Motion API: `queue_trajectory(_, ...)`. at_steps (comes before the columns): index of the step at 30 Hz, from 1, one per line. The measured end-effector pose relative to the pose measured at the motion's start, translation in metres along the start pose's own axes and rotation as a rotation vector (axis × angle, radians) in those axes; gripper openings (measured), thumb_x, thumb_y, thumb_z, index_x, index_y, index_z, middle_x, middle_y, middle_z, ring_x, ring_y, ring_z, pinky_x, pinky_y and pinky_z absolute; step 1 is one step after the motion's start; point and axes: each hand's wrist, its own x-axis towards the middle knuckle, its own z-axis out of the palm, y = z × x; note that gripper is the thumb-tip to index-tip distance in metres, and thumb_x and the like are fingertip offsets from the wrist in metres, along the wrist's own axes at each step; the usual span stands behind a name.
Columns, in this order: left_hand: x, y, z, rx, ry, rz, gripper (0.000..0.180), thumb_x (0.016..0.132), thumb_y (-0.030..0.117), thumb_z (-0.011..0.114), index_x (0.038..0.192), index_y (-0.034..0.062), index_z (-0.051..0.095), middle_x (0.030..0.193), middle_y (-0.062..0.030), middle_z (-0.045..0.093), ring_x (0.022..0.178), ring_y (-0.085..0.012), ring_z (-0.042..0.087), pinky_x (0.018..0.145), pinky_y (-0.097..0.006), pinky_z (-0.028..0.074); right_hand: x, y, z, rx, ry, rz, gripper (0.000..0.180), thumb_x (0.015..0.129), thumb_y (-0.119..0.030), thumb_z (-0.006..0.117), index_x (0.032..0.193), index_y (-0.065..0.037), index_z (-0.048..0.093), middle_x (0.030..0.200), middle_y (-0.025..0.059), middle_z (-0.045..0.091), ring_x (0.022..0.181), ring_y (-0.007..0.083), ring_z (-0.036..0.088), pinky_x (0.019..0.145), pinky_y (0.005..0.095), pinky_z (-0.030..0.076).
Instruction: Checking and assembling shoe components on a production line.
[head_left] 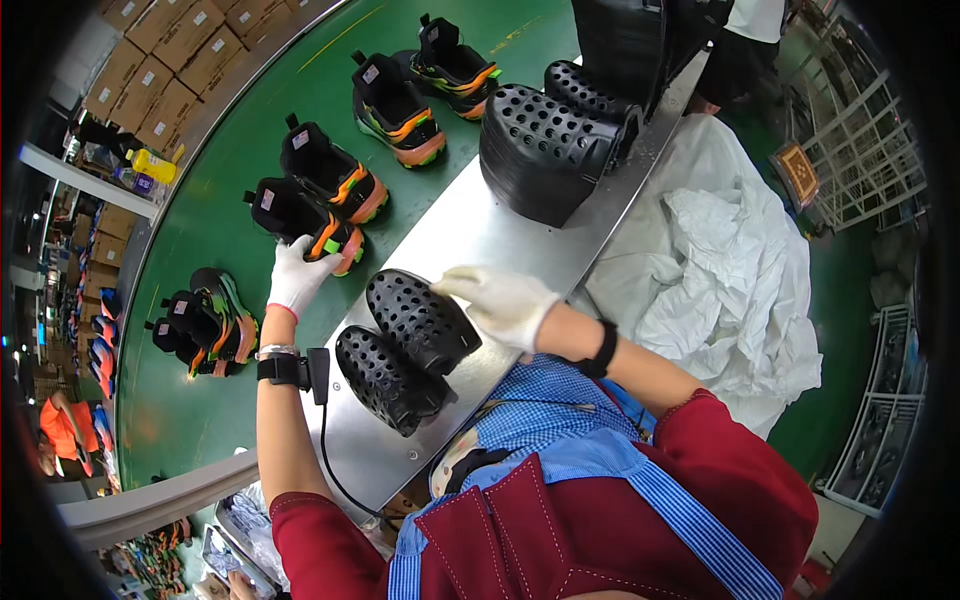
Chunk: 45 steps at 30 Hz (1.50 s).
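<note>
My left hand, in a white glove, grips the toe end of a black sneaker with orange and green sole on the green conveyor belt. My right hand, also gloved, rests on the upper of two black perforated insoles lying on the metal table. The second black perforated insole lies just nearer me. A black band with a cable sits on my left wrist.
More sneaker pairs ride the belt: one sneaker next to it, a pair farther along, another pair behind. A tall stack of black perforated insoles stands at the table's far end. White sacking lies right. Cardboard boxes line the belt's far side.
</note>
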Motion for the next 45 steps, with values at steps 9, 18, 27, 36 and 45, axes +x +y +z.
queue_trajectory(9, -0.027, -0.019, -0.017, -0.147, 0.014, 0.029, 0.073, 0.074, 0.034, 0.073, 0.139, 0.0129, 0.046, 0.141, -0.0267, 0.039, 0.114, -0.0338, 0.057, 0.096, -0.037, 0.047, -0.005, 0.008, -0.186, -0.798, 0.355, -0.028, 0.03, 0.075, 0.0, 0.061, 0.104, -0.007, 0.065, 0.104, 0.0105, 0.064, 0.098, 0.0329, 0.06, 0.087, 0.0393, 0.05)
queue_trajectory(18, -0.084, -0.01, -0.044, -0.251, -0.03, 0.052, 0.066, 0.08, 0.025, 0.067, 0.139, 0.0065, 0.045, 0.137, -0.0183, 0.048, 0.105, -0.0272, 0.064, 0.09, -0.034, 0.051, 0.02, 0.016, -0.22, -0.792, -0.171, 0.012, 0.034, 0.069, 0.003, 0.065, 0.102, -0.004, 0.063, 0.113, 0.0123, 0.06, 0.106, 0.0316, 0.058, 0.09, 0.0376, 0.049)
queue_trajectory(27, -0.101, 0.063, -0.087, -1.078, -0.123, 0.109, 0.065, 0.093, 0.02, 0.056, 0.146, -0.0048, 0.027, 0.14, -0.0213, 0.044, 0.121, -0.0221, 0.053, 0.098, -0.03, 0.045, 0.036, -0.095, -0.192, -0.593, 0.076, -0.314, 0.033, 0.069, -0.003, 0.072, 0.098, -0.006, 0.057, 0.105, 0.0097, 0.06, 0.089, 0.0266, 0.062, 0.078, 0.0333, 0.053)
queue_trajectory(36, -0.097, 0.068, -0.078, -2.079, -0.202, 0.11, 0.043, 0.09, 0.037, 0.061, 0.119, 0.0047, 0.055, 0.112, -0.0118, 0.063, 0.103, -0.0229, 0.062, 0.095, -0.04, 0.05, 0.105, -0.125, -0.063, 0.007, -0.147, -0.404, 0.033, 0.072, -0.004, 0.07, 0.104, -0.005, 0.058, 0.109, 0.0121, 0.061, 0.088, 0.0258, 0.064, 0.08, 0.0327, 0.053)
queue_trajectory(45, -0.086, 0.017, -0.036, -1.868, 0.208, -0.006, 0.052, 0.09, 0.046, 0.058, 0.121, 0.0054, 0.052, 0.108, -0.0085, 0.063, 0.099, -0.0199, 0.062, 0.09, -0.036, 0.051, 0.144, -0.131, 0.009, -0.044, -0.321, 0.126, 0.059, 0.078, -0.048, 0.064, 0.112, 0.0, 0.06, 0.093, 0.0205, 0.068, 0.088, 0.0339, 0.066, 0.082, 0.0369, 0.051)
